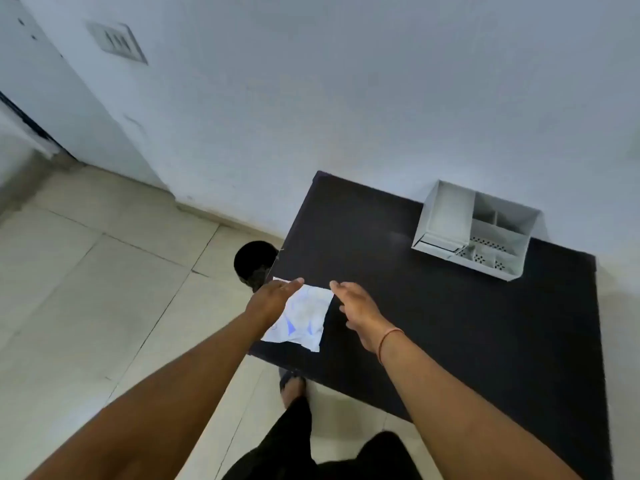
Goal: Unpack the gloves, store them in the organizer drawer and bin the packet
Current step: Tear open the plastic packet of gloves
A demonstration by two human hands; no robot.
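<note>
A white packet with blue print (304,320) lies flat on the near left corner of a black table (450,323). My left hand (273,299) rests over the packet's left edge, fingers stretched out. My right hand (356,310) hovers just right of the packet, fingers apart, holding nothing. A white desk organizer (474,230) with compartments and a low drawer stands at the table's far right. The gloves themselves do not show. A black round bin (254,261) sits on the floor beside the table's left edge.
A white wall runs behind the table, with a switch plate (116,41) high at the left. Beige floor tiles (104,289) spread out on the left. My foot (292,388) and dark trousers show below the table's near edge.
</note>
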